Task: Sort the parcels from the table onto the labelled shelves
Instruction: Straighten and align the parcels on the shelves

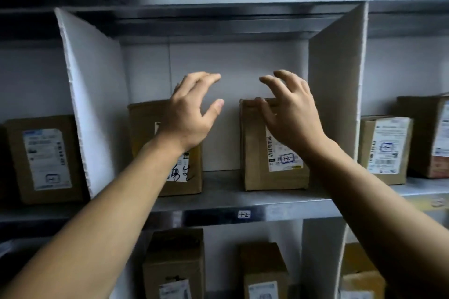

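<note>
Both hands hold nothing: the left hand [192, 114] and right hand [289, 114] hover with fingers spread and lightly bent. Two brown cardboard parcels stand upright in the middle compartment, the left parcel [145, 143] at eight o'clock of the hands and the right parcel [255, 153] at four. The latter's label reads "+2", like the shelf tag [243, 214] at six o'clock. Both forearms reach upward.

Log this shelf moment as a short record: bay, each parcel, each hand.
bay: middle, between white dividers, handwritten edge tag
left brown cardboard parcel: upright, label outward
right brown cardboard parcel: upright, apart from the left one
left hand: open, in front of left parcel, holding nothing
right hand: open, at right parcel's top edge, contact unclear
</note>
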Motion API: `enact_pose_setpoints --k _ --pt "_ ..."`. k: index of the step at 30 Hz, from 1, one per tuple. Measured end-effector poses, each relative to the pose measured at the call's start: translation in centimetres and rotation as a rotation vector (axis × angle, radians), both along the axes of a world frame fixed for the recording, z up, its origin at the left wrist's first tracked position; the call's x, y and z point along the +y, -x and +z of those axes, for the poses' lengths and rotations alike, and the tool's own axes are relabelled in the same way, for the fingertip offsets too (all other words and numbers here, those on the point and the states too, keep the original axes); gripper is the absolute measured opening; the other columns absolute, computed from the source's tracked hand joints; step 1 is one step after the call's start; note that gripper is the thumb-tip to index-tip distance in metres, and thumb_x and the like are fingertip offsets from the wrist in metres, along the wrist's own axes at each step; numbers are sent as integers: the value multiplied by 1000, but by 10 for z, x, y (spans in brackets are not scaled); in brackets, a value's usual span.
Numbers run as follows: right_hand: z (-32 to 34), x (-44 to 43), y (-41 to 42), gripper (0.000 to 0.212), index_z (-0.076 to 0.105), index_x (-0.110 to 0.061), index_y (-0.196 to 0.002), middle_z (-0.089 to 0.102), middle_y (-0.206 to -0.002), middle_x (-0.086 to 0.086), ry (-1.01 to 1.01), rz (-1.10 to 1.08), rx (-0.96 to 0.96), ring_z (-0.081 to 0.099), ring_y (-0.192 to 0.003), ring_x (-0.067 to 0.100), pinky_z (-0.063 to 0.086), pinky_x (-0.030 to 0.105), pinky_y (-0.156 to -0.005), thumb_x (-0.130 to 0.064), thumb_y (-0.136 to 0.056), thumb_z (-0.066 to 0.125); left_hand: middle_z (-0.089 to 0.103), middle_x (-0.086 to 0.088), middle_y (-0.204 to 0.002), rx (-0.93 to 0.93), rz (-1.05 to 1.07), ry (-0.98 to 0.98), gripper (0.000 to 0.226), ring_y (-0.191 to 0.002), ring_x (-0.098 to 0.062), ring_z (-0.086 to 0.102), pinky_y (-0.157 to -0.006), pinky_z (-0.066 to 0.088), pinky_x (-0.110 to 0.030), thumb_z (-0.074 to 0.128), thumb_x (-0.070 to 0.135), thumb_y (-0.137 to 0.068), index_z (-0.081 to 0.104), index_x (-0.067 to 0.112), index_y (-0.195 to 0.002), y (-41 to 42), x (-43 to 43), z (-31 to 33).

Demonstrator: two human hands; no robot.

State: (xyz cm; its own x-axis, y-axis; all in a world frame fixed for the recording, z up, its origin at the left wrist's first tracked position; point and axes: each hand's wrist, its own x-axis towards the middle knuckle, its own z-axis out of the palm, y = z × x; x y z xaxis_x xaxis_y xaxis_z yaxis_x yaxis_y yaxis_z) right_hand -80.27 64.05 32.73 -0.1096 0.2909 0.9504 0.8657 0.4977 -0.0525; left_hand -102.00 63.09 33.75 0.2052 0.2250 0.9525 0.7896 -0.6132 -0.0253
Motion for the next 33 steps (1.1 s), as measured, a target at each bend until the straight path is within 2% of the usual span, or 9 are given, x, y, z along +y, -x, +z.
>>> enact_pose_setpoints --k 4,8,11,15,20,26,30,33 --pt "-9 5 -40 47 55 -18 -138 44 -146 18 126 -49 85 41 -132 41 43 54 -104 -32 -94 63 52 -8 -134 33 -69 157 50 -125 -21 47 -104 31 -22 63 27 -89 52 14 -136 -39 5 -9" --pt "-20 8 -62 46 53 -23 -139 39 -151 14 248 -23 124 44 -130 40 41 48 -108 -29 -95 62 47 -6 -137 39 -78 282 54 -129 -21 42 -105 27 -23 64 25 -90 47 18 -141 -66 15 -16" --pt "-24 10 -68 47 52 -23 -141 41 -148 12 297 62 149 48 -129 33 43 41 -108 -27 -95 63 44 -6 -138 -12 -61 358 55 -127 -22 43 -105 31 -26 65 23 -90 45 19 -141 -78 22 -20" --pt "-27 11 -70 52 52 -23 -141 44 -145 12 316 114 180 50 -127 31 44 43 -107 -28 -92 68 46 -8 -134 -77 -52 340 52 -120 -25 49 -100 36 -24 65 17 -90 49 17 -138 -88 26 -24" --pt "-25 10 -78 53 54 -23 -138 45 -143 9 310 135 220 51 -125 28 45 40 -107 -24 -88 73 46 -9 -135 -102 -47 316 51 -120 -25 50 -99 36 -22 65 16 -90 49 16 -139 -100 25 -28" --pt "-26 12 -85 59 48 -26 -144 39 -153 9 350 135 189 44 -135 30 39 39 -111 -23 -90 71 46 -9 -136 -100 10 299 50 -120 -25 50 -98 36 -23 64 17 -91 49 15 -138 -107 24 -29" --pt "-27 10 -84 60 44 -26 -147 30 -159 9 363 155 168 40 -139 31 36 39 -113 -27 -92 69 45 -9 -139 -99 49 338 52 -125 -27 47 -102 35 -26 64 18 -91 47 16 -140 -107 19 -28" --pt "-30 5 -86 59 42 -28 -147 27 -159 8 316 117 127 40 -137 36 41 48 -110 -34 -93 65 39 -9 -146 -76 87 360 55 -133 -27 39 -107 30 -29 63 22 -92 43 19 -144 -106 8 -27"
